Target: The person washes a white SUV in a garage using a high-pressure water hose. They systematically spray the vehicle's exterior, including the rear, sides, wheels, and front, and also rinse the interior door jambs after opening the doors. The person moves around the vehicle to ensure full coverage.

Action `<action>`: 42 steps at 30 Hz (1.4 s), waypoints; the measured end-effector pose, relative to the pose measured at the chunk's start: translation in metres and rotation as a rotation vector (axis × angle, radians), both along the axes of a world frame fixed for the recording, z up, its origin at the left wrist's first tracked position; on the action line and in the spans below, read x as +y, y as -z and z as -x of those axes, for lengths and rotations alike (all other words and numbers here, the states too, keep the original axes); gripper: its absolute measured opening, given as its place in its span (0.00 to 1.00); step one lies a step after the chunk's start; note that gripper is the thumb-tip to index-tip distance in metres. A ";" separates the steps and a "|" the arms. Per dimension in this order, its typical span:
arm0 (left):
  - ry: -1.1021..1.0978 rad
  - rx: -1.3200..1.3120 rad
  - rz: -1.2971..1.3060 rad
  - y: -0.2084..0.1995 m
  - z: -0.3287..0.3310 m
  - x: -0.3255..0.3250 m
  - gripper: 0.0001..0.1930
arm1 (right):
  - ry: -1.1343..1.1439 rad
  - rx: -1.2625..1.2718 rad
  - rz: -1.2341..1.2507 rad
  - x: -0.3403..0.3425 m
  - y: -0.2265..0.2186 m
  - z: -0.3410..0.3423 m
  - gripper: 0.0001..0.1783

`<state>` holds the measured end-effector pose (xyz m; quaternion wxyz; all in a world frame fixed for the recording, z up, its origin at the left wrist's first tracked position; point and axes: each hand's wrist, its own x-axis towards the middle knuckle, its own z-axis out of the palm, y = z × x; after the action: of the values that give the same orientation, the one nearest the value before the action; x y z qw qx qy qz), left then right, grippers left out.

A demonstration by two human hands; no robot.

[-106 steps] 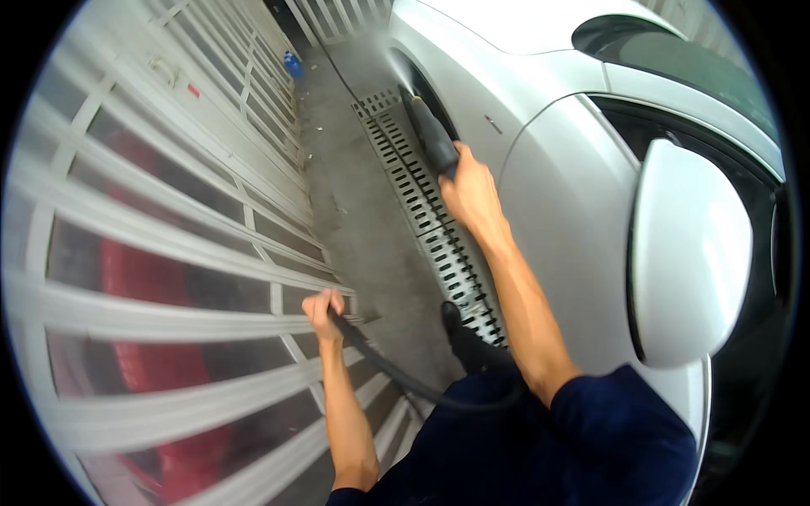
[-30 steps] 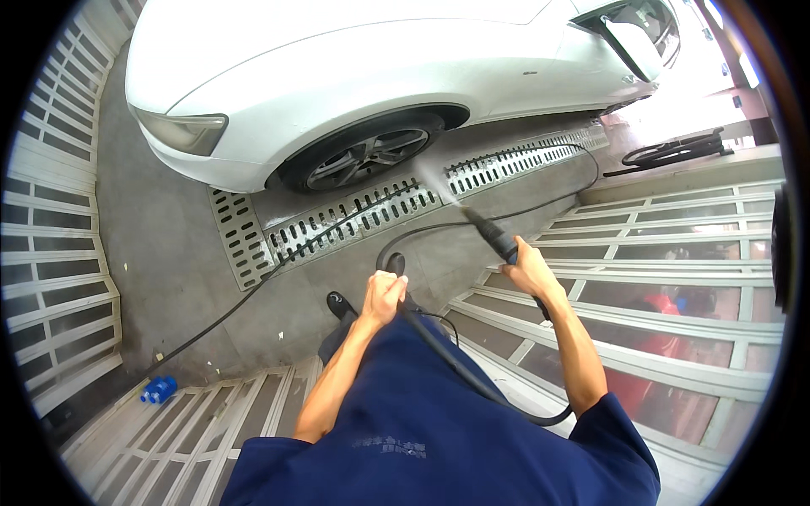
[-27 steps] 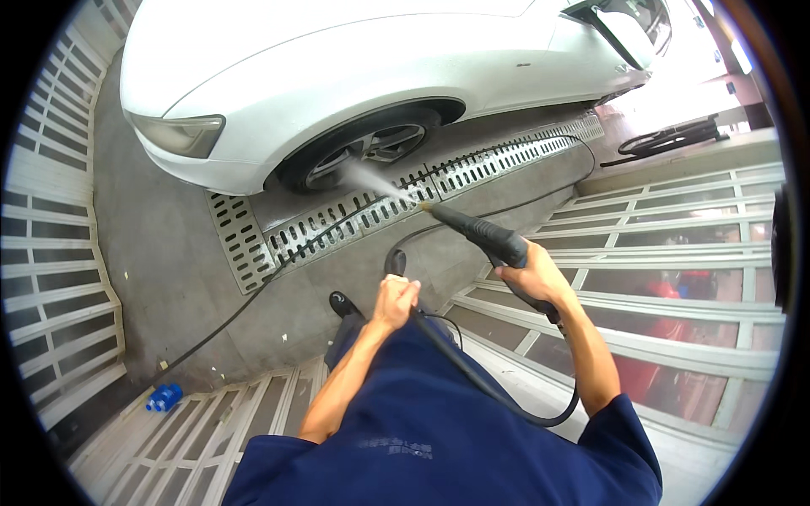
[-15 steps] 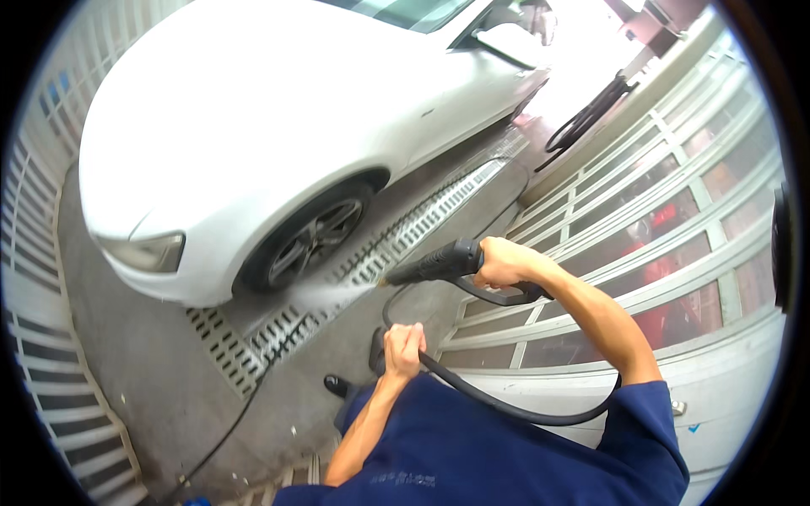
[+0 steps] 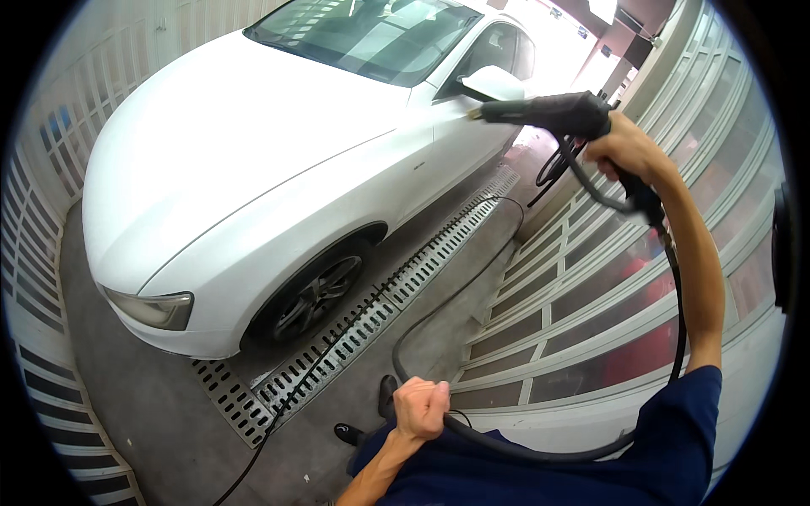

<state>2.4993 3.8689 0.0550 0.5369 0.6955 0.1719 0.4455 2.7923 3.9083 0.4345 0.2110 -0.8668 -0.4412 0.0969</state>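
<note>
My right hand (image 5: 629, 150) is raised at the right, wrapped round the grip of a black pressure washer gun (image 5: 553, 114). The gun's nozzle points left toward the white car (image 5: 245, 160), level with its side mirror (image 5: 494, 84); no spray shows plainly at the tip. Low in front of my body, my left hand (image 5: 420, 408) is closed round the black hose (image 5: 523, 447). From there the hose curves past my right side up to the gun. The car's front wheel (image 5: 316, 299) stands beyond my left hand, near the drain grate.
A metal drain grate (image 5: 337, 354) runs along the car's side, with a thin dark hose (image 5: 308, 375) lying across it. White slatted panels (image 5: 582, 312) stand close on my right, and more (image 5: 51, 337) curve along the left. Coiled black hose (image 5: 553, 169) hangs at the far wall.
My right hand has lifted the gun from wheel height up to the mirror's level. The spray seen at the wheel is gone. My left hand, still on the hose, sits slightly lower and farther right.
</note>
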 end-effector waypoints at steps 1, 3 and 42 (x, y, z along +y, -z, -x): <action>0.024 -0.006 -0.044 -0.003 -0.003 0.003 0.22 | -0.056 0.098 0.022 0.001 0.008 0.038 0.10; 0.022 -0.068 -0.031 -0.020 -0.009 0.011 0.21 | -0.257 0.253 0.114 0.003 0.015 0.092 0.12; -0.403 -0.103 -0.353 -0.062 -0.349 0.221 0.08 | -0.407 -0.277 -0.382 0.362 -0.151 -0.333 0.07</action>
<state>2.8488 4.0898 0.1169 0.3157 0.7066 0.1990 0.6012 3.1251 4.2699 0.5855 0.2842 -0.7104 -0.6404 -0.0663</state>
